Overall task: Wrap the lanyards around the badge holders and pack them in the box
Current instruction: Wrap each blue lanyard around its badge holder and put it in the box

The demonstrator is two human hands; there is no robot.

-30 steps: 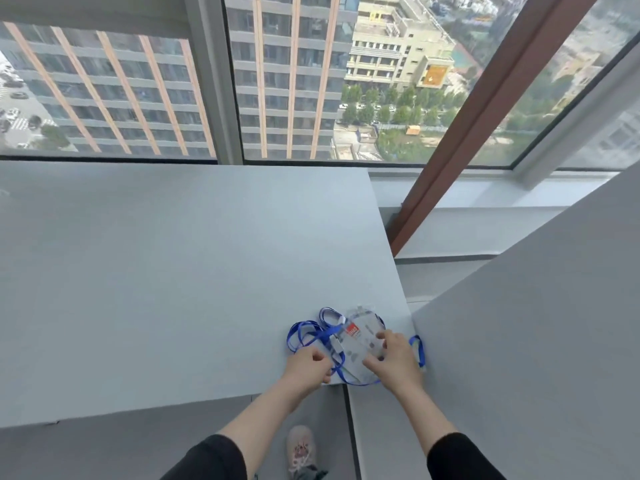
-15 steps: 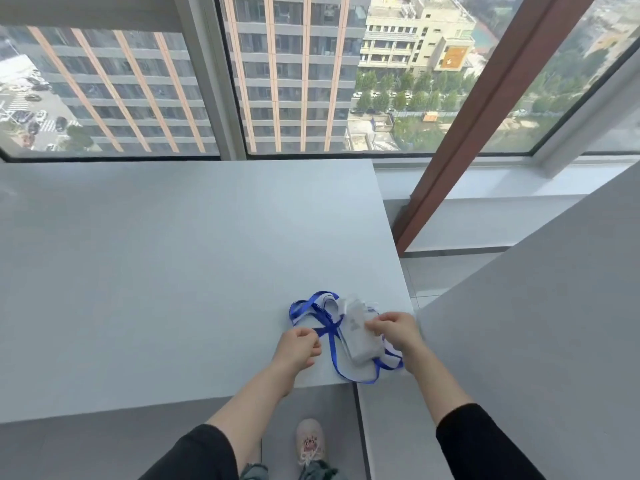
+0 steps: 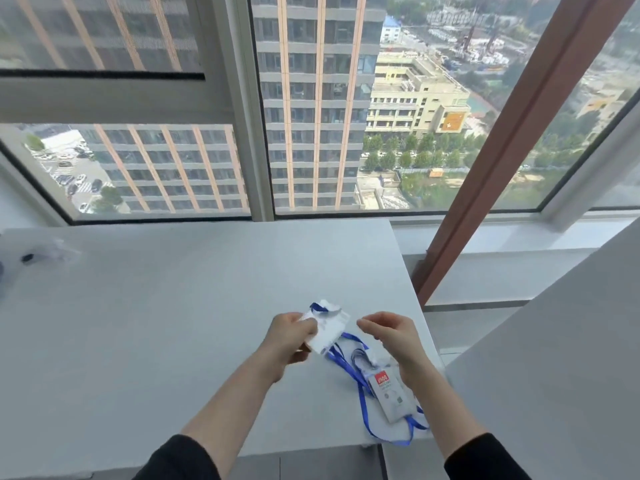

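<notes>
L hand (image 3: 289, 336) pinches a clear badge holder (image 3: 327, 329) by its near-left edge, lifted off the table (image 3: 156, 323) and tilted, long axis running from near-left to far-right; a bit of blue strap shows at its far end, and the lanyard (image 3: 349, 365) trails down from under it toward the near-right. R hand (image 3: 391, 336) is empty, fingers loosely curled and partly spread, thumb and forefinger apart, hovering just right of the held holder w/o touching it. A 2nd badge holder (image 3: 389, 393) w/ a red label lies flat near the table's near-right corner, below the R hand, long axis pointing roughly toward the near-right corner, its strap looped around it and partly over the table edge. Key relation: the loose strap hangs between the held holder and the R hand, lower and on the R side, so the R hand is nearer to it. Prob next: R hand catches the strap and winds it across the holder's short side while L hand steadies. No box in view; something small and blurred at far left, can't tell what.
</notes>
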